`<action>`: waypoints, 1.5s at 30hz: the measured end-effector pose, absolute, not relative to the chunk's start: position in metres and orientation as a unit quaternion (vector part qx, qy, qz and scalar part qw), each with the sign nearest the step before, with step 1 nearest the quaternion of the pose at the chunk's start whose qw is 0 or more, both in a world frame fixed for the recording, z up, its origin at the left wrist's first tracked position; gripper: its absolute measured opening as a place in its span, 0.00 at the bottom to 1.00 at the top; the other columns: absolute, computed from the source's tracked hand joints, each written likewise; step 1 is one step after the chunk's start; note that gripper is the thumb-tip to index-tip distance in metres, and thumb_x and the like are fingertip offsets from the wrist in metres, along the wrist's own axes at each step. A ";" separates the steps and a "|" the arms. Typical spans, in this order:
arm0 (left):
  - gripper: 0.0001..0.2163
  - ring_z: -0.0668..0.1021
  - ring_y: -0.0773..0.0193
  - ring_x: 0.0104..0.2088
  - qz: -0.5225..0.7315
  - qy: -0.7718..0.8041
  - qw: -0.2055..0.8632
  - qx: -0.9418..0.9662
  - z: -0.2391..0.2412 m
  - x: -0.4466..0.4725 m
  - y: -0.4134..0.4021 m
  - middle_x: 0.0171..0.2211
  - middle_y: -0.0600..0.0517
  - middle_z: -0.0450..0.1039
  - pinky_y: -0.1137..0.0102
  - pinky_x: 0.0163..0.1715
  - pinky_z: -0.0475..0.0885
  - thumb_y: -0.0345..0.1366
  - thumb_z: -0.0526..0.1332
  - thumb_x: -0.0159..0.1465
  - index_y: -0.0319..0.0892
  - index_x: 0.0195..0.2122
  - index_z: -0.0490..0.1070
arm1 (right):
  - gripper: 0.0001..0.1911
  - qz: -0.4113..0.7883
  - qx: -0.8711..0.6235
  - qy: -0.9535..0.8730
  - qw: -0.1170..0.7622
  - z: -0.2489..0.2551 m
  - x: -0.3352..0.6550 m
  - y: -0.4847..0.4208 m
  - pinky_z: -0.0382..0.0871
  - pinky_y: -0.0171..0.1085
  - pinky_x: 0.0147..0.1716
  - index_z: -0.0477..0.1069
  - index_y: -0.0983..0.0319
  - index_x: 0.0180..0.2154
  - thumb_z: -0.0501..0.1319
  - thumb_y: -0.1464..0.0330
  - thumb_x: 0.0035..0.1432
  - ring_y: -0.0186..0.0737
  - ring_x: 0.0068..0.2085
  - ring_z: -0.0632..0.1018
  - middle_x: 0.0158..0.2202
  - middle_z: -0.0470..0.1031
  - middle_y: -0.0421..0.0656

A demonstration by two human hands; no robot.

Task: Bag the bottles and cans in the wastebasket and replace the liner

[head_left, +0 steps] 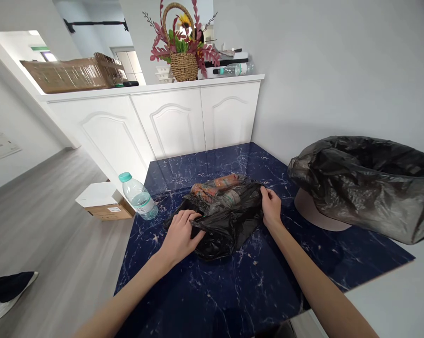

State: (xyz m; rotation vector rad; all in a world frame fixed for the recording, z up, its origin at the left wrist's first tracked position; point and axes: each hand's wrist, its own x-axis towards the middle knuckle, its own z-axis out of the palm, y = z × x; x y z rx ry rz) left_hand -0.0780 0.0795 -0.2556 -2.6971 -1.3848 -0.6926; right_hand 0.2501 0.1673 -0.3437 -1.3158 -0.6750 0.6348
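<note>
A black plastic bag lies spread on the blue marbled table, with crumpled orange-printed and clear wrappers and what looks like a clear bottle in its mouth. My left hand grips the bag's near left edge, thumb and fingers closed on the film. My right hand pinches the bag's edge on the right. To the left of the bag stands a clear water bottle with a teal cap, partly filled. At the right is a trash bin lined with another black bag.
White cabinets border the table's far side. On their top are a cardboard box, a flower basket and a bottle lying down. A white-and-brown box sits left of the table. Another person's foot shows at lower left.
</note>
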 end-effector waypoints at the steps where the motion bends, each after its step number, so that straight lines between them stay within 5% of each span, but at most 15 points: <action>1: 0.14 0.76 0.47 0.53 -0.219 -0.457 0.020 -0.862 -0.260 -0.071 0.082 0.52 0.43 0.77 0.52 0.51 0.73 0.41 0.64 0.71 0.43 0.55 0.71 | 0.26 0.289 -0.590 -0.302 0.691 -0.343 0.250 0.167 0.67 0.39 0.35 0.74 0.59 0.31 0.66 0.42 0.55 0.43 0.34 0.73 0.31 0.76 0.42; 7: 0.05 0.76 0.47 0.48 -0.211 -0.472 0.043 -0.855 -0.270 -0.046 0.093 0.46 0.45 0.78 0.54 0.46 0.73 0.32 0.65 0.67 0.45 0.43 0.74 | 0.25 0.292 -0.588 -0.290 0.696 -0.342 0.251 0.167 0.68 0.39 0.36 0.75 0.59 0.32 0.66 0.43 0.55 0.43 0.35 0.73 0.31 0.77 0.42; 11: 0.02 0.77 0.48 0.46 -0.231 -0.469 0.065 -0.850 -0.255 -0.051 0.086 0.44 0.46 0.78 0.54 0.46 0.72 0.36 0.63 0.69 0.46 0.43 0.73 | 0.25 0.282 -0.587 -0.273 0.708 -0.343 0.254 0.172 0.69 0.39 0.37 0.76 0.60 0.32 0.66 0.43 0.54 0.45 0.37 0.75 0.33 0.78 0.42; 18: 0.10 0.74 0.54 0.32 -0.368 -0.454 0.171 -0.793 -0.187 -0.102 0.062 0.27 0.51 0.72 0.60 0.36 0.69 0.43 0.63 0.69 0.48 0.31 0.68 | 0.23 0.286 -0.587 -0.260 0.711 -0.345 0.257 0.173 0.70 0.39 0.38 0.76 0.59 0.33 0.65 0.46 0.55 0.43 0.35 0.75 0.33 0.78 0.41; 28: 0.19 0.67 0.63 0.23 -0.423 -0.540 0.276 -0.673 -0.104 -0.176 0.037 0.23 0.55 0.62 0.66 0.25 0.55 0.51 0.65 0.66 0.47 0.24 0.63 | 0.23 0.290 -0.589 -0.266 0.706 -0.344 0.254 0.170 0.69 0.40 0.38 0.76 0.59 0.32 0.66 0.46 0.55 0.44 0.36 0.75 0.32 0.78 0.42; 45: 0.28 0.65 0.67 0.20 -0.342 -0.643 0.265 -0.633 -0.136 -0.217 0.078 0.19 0.54 0.62 0.70 0.24 0.54 0.62 0.60 0.62 0.44 0.18 0.60 | 0.22 0.263 -0.604 -0.315 0.684 -0.347 0.252 0.169 0.69 0.40 0.38 0.75 0.60 0.34 0.63 0.46 0.58 0.44 0.36 0.75 0.33 0.77 0.42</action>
